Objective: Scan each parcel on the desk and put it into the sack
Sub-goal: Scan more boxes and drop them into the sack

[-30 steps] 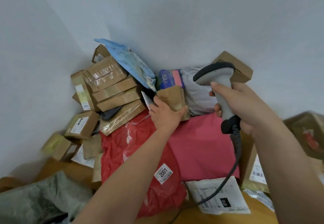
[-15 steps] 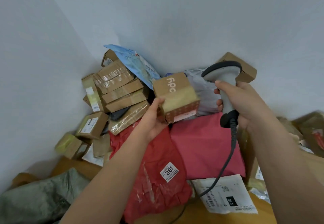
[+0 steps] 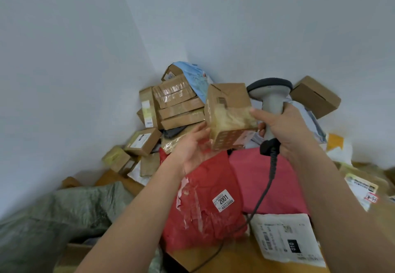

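head view. i hold a small cardboard box (image 3: 229, 114) lifted above the table (image 3: 241, 260), in front of the parcel heap stacked in the far corner. my left hand (image 3: 190, 148) is under and to the left of the box, palm up, its fingers (image 3: 199, 128) loosely spread against the box's lower left edge; whether they clasp it i cannot tell, since the box hides their tips. my right hand (image 3: 286, 131) grips the handle of the grey scanner (image 3: 270, 99), fingers curled round it, while its thumb (image 3: 259, 113) stretches left and presses the box's taped right side. so the box sits between the two hands, touching both, the left hand supporting it from below.

the relation that matters: the scanner's head lies just right of and slightly behind the box's upper corner, too close and beside it rather than facing it. a printed barcode shows on the box's top face, tilted toward me and away from the scanner's window. i judge the next move needs the box turned or the scanner drawn back so the two face each other.

the box's long axis runs roughly upright, leaning left at the top. a red mailer bag (image 3: 205, 204) and a pink mailer bag (image 3: 267, 178) lie on the table below my hands, still to be scanned. a grey-green sack (image 3: 70, 210) lies at the near left, nearer my left hand.
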Demonstrator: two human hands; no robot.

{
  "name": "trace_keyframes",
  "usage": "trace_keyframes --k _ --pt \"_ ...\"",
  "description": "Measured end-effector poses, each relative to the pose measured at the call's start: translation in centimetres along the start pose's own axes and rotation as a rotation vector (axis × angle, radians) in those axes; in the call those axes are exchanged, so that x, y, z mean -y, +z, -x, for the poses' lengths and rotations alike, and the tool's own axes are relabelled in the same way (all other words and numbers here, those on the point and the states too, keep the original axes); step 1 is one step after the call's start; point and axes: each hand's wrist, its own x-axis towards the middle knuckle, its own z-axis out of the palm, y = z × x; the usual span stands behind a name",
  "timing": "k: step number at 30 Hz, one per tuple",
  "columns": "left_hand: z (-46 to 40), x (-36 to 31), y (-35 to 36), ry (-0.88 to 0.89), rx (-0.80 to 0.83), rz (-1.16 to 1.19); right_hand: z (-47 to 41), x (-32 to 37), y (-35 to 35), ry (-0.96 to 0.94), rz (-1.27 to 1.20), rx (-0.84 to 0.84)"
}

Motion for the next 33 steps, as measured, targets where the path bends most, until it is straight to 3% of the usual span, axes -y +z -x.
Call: trace_keyframes --k 4,8,11,16,22,33 --pt "1.4 -0.2 0.7 0.016 0.004 -0.075 1.3 0.1 0.5 0.007 0.030 0.048" --pt "2.2 0.2 1.0 -0.023 0.110 -0.116 2.5 0.5 0.8 0.021 0.014 0.123" --pt "2.9 0.4 1.4 -0.008 0.098 -0.045 3.0 0.9 0.7 0.006 -0.007 0.160" --pt "3.3 0.4 1.4 0.024 0.090 0.204 2.5 0.5 -0.3 -0.031 0.062 0.053" --pt "3.4 0.5 2.0 0.105 0.090 0.269 2.5 -0.5 -0.7 0.035 0.037 0.089" --pt "3.9 0.1 2.4 0.003 -0.007 0.060 3.2 -0.4 -0.3 0.027 0.117 0.100"
